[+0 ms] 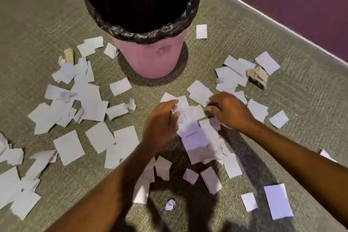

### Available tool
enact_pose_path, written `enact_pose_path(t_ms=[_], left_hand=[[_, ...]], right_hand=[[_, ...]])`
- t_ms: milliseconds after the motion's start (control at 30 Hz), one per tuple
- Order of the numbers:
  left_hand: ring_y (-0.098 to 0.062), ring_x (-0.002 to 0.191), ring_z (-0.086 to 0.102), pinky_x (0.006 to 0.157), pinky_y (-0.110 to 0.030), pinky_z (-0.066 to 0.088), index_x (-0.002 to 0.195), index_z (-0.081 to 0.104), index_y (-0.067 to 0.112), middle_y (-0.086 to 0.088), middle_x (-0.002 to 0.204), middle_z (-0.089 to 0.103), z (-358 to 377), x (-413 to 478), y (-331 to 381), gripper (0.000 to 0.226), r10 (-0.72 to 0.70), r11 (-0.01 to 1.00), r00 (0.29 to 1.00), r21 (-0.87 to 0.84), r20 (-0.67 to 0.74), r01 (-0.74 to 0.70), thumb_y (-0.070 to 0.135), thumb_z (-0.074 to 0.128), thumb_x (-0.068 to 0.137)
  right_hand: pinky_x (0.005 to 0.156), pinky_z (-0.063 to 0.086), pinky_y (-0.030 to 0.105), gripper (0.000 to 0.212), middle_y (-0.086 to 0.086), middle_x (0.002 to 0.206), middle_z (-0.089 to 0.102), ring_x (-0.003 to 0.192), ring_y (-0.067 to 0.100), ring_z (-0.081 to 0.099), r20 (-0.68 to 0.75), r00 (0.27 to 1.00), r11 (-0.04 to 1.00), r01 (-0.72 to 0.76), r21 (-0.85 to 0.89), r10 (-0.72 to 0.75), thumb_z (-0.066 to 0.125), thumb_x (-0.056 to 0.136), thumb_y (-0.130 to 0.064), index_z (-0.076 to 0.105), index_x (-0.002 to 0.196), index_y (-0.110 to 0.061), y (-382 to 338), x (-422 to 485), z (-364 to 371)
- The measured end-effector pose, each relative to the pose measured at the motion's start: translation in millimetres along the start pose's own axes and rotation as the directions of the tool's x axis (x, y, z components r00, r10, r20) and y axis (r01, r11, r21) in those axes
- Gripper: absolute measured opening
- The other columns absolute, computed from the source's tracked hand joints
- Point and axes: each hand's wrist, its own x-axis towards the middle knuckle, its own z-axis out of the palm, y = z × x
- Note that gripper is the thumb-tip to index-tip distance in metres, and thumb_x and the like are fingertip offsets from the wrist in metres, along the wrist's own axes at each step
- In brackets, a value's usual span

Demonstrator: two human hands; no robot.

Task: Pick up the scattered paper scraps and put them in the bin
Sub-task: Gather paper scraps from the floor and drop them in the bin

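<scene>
The bin (150, 56) is standing on the carpet (235, 34) at 12 o'clock from the hands, close enough that the person is probably not needing to get up to reach it. A black bag (143, 34) is lining it and folding over the rim, likely so it is not slipping down. The inside is too dark to see any paper in it.

The paper scraps (195, 137) are lying flat all over the floor. There is a big bunch at 9 o'clock, another at 2 o'clock, more at 6 o'clock, and a pile in the middle under the hands. Both hands are working on that middle pile, maybe because it is the one nearest the bin.

The left hand (160, 126) is bending its fingers and pinching a scrap. The right hand (231, 111) is curling down over the pile (its fingertips are blurry, so I cannot tell if it is holding paper). A brown crumpled lump (258, 76) is sitting at 2 o'clock among the white bits. Almost all of the job is yet to be done
</scene>
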Motion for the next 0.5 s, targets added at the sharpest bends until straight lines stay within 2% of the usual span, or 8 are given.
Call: enact_pose_path(t_ms=[33,100,167,267,333,400,500], left_hand=[[-0.018,0.12,0.062,0.102,-0.032,0.049,0.143,0.064,0.019,-0.001,0.133,0.069,-0.9,5.4,-5.1,0.043,0.001,1.0,1.0,-0.024,-0.023,-0.001,0.02,0.06,0.1],[-0.021,0.126,0.06,0.105,-0.038,0.05,0.146,0.061,0.02,-0.002,0.14,0.066,-4.2,18.2,-18.3,0.046,0.022,0.999,0.999,-0.032,-0.041,-0.023,0.022,0.055,0.101],[-0.025,0.13,0.058,0.103,-0.04,0.052,0.149,0.057,0.022,-0.004,0.145,0.063,-5.3,32.7,-31.0,0.048,0.085,0.996,0.996,0.037,-0.021,-0.084,0.015,0.054,0.102],[-0.027,0.138,0.052,0.105,-0.037,0.046,0.154,0.051,0.018,-0.005,0.153,0.056,-1.8,53.0,-45.5,0.06,0.13,0.981,0.991,0.138,0.037,-0.134,-0.002,0.058,0.098],[-0.029,0.144,0.048,0.11,-0.041,0.045,0.158,0.046,0.017,-0.006,0.159,0.052,1.9,64.1,-52.9,0.069,0.15,0.957,0.983,0.235,0.105,-0.171,-0.005,0.061,0.094],[-0.029,0.148,0.045,0.115,-0.047,0.045,0.16,0.042,0.02,-0.004,0.162,0.049,3.2,72.3,-55.8,0.075,0.173,0.91,0.971,0.351,0.167,-0.222,-0.001,0.064,0.092],[-0.03,0.144,0.048,0.11,-0.051,0.049,0.159,0.042,0.022,-0.004,0.157,0.051,1.5,72.1,-51.4,0.074,0.127,0.857,0.969,0.469,0.21,-0.214,0.01,0.071,0.092]], right_hand=[[0.077,0.059,0.049,0.027,0.016,0.11,0.073,0.103,0.04,0.068,-0.022,1.0,1.0,0.015,0.005,-0.015,0.076,0.097,-0.025,0.073,0.117,-0.009,2.2,7.3,0.7],[0.065,0.048,0.039,0.012,0.011,0.092,0.068,0.09,0.039,0.067,-0.036,0.999,0.999,0.033,-0.006,-0.033,0.073,0.098,-0.022,0.069,0.098,-0.011,5.3,21.5,-4.6],[0.06,0.035,0.035,0.021,0.002,0.08,0.055,0.078,0.034,0.061,-0.025,0.999,0.998,0.04,-0.048,-0.042,0.072,0.098,-0.019,0.057,0.085,-0.015,5.8,37.2,-13.8],[0.066,0.047,0.038,0.015,0.006,0.094,0.067,0.085,0.031,0.065,0.019,0.999,0.995,0.041,-0.091,-0.04,0.077,0.095,-0.024,0.068,0.099,-0.011,6.9,57.7,-26.8],[0.072,0.05,0.037,0.022,0.008,0.107,0.073,0.09,0.027,0.066,0.02,1.0,0.995,0.023,-0.1,-0.022,0.078,0.095,-0.028,0.073,0.111,-0.013,8.3,68.8,-34.8],[0.077,0.047,0.033,0.033,0.007,0.116,0.072,0.094,0.023,0.064,0.03,0.999,0.997,-0.008,-0.072,0.01,0.078,0.096,-0.029,0.073,0.125,-0.013,5.0,72.2,-43.3],[0.082,0.049,0.034,0.047,0.007,0.123,0.07,0.104,0.024,0.066,0.067,0.997,0.998,-0.04,-0.051,0.044,0.079,0.095,-0.03,0.067,0.136,-0.012,-1.6,69.5,-49.0]])
